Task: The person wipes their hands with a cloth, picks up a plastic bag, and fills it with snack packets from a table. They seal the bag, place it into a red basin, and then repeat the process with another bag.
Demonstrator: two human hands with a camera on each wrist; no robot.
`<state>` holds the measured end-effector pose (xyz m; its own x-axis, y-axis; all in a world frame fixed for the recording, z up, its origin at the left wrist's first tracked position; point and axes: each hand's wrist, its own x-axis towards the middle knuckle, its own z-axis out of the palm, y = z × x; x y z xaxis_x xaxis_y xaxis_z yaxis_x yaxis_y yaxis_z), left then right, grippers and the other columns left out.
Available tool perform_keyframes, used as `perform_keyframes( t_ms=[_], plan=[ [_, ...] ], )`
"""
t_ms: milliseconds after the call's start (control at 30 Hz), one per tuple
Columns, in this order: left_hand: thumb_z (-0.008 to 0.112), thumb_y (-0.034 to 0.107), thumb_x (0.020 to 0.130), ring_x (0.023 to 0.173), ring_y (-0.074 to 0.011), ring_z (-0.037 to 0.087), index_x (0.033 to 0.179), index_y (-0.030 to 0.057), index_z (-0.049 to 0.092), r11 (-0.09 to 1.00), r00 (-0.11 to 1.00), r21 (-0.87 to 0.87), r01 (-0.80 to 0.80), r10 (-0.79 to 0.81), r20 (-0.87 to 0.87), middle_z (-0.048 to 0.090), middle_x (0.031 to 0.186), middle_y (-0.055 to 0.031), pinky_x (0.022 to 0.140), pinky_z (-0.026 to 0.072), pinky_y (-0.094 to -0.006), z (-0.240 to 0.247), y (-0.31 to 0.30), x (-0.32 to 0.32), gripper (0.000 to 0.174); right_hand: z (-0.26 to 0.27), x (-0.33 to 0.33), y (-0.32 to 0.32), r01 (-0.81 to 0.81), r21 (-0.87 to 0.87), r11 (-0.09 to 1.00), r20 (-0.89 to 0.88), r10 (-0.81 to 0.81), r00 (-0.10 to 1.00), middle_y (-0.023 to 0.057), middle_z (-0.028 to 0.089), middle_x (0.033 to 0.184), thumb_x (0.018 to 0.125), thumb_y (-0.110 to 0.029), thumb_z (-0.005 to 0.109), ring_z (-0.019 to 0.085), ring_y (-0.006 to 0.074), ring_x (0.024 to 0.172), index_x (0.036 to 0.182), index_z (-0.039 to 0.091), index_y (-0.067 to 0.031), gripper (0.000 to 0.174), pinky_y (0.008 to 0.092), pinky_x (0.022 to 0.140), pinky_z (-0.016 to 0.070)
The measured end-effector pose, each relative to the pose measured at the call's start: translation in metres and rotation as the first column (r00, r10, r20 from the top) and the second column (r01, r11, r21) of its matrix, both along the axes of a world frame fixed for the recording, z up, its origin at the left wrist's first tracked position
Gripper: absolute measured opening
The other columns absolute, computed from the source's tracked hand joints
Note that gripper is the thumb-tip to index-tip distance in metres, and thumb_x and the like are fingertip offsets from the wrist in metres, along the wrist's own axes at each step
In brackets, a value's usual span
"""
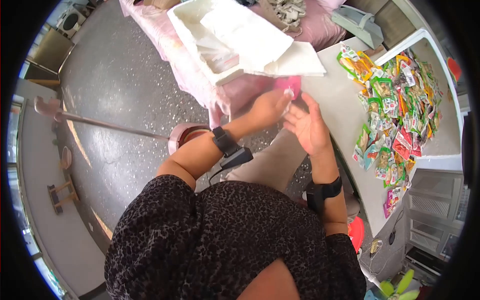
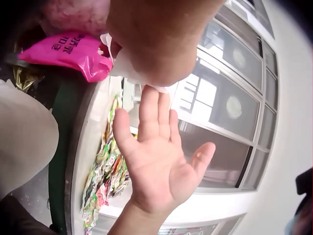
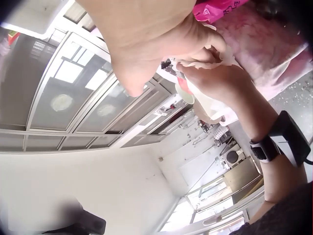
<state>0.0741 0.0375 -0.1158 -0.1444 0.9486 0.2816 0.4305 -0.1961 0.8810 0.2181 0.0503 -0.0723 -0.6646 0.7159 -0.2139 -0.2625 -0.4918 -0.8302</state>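
Note:
My left hand grips a crumpled white tissue. In the left wrist view the same tissue hangs below that large, near hand. Facing it is my right hand, palm up with fingers extended. The right hand's fingertips reach the tissue, most plainly in the right wrist view, where the tissue lies between the two hands. A bright pink bag with dark print lies just beyond the hands.
A white foam box with a white sheet stands on a pink-covered surface. Many snack packets lie heaped on the white table at right, spilling from a white tray. A pink dustpan with a long handle stands on the floor.

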Motion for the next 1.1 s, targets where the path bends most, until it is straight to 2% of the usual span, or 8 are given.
perform_keyframes(
  t_ms=[67, 200, 267, 333, 400, 567, 867, 1100],
  plan=[
    [0.039, 0.035, 0.083, 0.046, -0.0121, 0.047, 0.078, 0.0025, 0.051, 0.922, 0.908, -0.376, -0.094, 0.234, 0.347, 0.048, 0.057, -0.0066, 0.043, 0.0374, -0.0280, -0.013, -0.022, -0.029, 0.035, 0.004, 0.007, 0.002, 0.006, 0.067, 0.998, -0.056, -0.002, 0.998, 0.0192, 0.033, 0.119, 0.077, -0.048, 0.045, 0.044, 0.0314, 0.101, 0.125, 0.013, -0.0104, 0.069, 0.0383, 0.080, 0.0327],
    [0.042, 0.030, 0.081, 0.061, -0.0189, 0.050, 0.085, 0.0006, 0.052, 0.729, 0.845, -0.612, -0.308, 0.505, 0.177, 0.050, 0.065, -0.0093, 0.053, 0.0398, -0.0321, -0.103, -0.087, -0.107, 0.031, -0.009, 0.030, 0.010, 0.041, 0.060, 0.997, -0.042, -0.039, 0.998, 0.0151, 0.037, 0.115, 0.081, -0.037, 0.044, 0.043, 0.0327, 0.102, 0.119, 0.027, -0.0116, 0.049, 0.0363, 0.079, 0.0360],
    [0.040, 0.026, 0.082, 0.057, -0.0169, 0.047, 0.084, 0.0045, 0.049, 0.851, 0.889, -0.397, -0.343, 0.431, 0.155, 0.048, 0.068, -0.0067, 0.050, 0.0402, -0.0311, -0.175, -0.113, -0.140, 0.023, -0.015, 0.036, 0.015, 0.026, 0.068, 0.997, -0.022, -0.025, 0.999, 0.0141, 0.038, 0.116, 0.083, -0.036, 0.039, 0.041, 0.0343, 0.104, 0.118, 0.032, -0.0128, 0.042, 0.0391, 0.082, 0.0357],
    [0.037, 0.025, 0.083, 0.053, -0.0152, 0.044, 0.081, 0.0059, 0.045, 0.656, 0.386, -0.741, -0.142, 0.726, 0.569, 0.044, 0.068, -0.0057, 0.050, 0.0404, -0.0307, -0.122, -0.131, -0.120, 0.021, -0.016, 0.034, 0.011, 0.024, 0.043, 0.999, -0.021, -0.024, 1.000, 0.0140, 0.039, 0.114, 0.083, -0.032, 0.042, 0.042, 0.0335, 0.103, 0.116, 0.033, -0.0101, 0.041, 0.0387, 0.080, 0.0369],
    [0.038, 0.017, 0.082, 0.054, -0.0127, 0.043, 0.086, 0.0108, 0.045, 0.680, 0.181, -0.733, -0.002, 0.722, 0.668, 0.046, 0.069, -0.0016, 0.045, 0.0390, -0.0283, -0.075, -0.122, -0.096, 0.010, -0.017, 0.034, 0.010, 0.033, 0.065, 0.997, -0.020, -0.032, 0.999, 0.0139, 0.041, 0.113, 0.082, -0.029, 0.044, 0.042, 0.0333, 0.102, 0.115, 0.034, -0.0089, 0.040, 0.0384, 0.079, 0.0375],
    [0.036, 0.028, 0.084, 0.049, -0.0145, 0.038, 0.098, 0.0099, 0.046, 0.847, 0.107, -0.227, 0.480, 0.200, 0.974, 0.037, 0.054, -0.0017, 0.059, 0.0385, -0.0318, 0.055, -0.084, -0.010, 0.025, -0.006, 0.032, -0.004, 0.085, 0.063, 0.994, -0.040, -0.082, 0.996, 0.0064, 0.048, 0.103, 0.081, -0.019, 0.049, 0.050, 0.0228, 0.092, 0.109, 0.040, -0.0063, 0.032, 0.0296, 0.073, 0.0396],
    [0.037, 0.028, 0.083, 0.063, -0.0176, 0.046, 0.096, 0.0042, 0.048, 0.029, -0.389, 0.416, 0.909, -0.305, 0.870, 0.047, 0.065, -0.0079, 0.063, 0.0389, -0.0317, 0.189, -0.112, 0.057, 0.029, 0.006, 0.055, -0.019, 0.111, 0.145, 0.983, 0.203, -0.139, 0.969, 0.0114, 0.042, 0.111, 0.083, -0.016, 0.040, 0.050, 0.0193, 0.094, 0.114, 0.032, 0.0002, 0.036, 0.0287, 0.077, 0.0399],
    [0.041, 0.026, 0.082, 0.066, -0.0142, 0.047, 0.089, 0.0028, 0.052, -0.052, -0.429, 0.438, 0.898, -0.327, 0.842, 0.051, 0.069, -0.0086, 0.063, 0.0386, -0.0276, 0.229, -0.118, 0.083, 0.027, 0.000, 0.063, -0.022, 0.146, 0.124, 0.981, 0.224, -0.171, 0.960, 0.0088, 0.042, 0.109, 0.082, -0.019, 0.043, 0.049, 0.0172, 0.093, 0.114, 0.033, -0.0026, 0.037, 0.0263, 0.076, 0.0387]
  ],
)
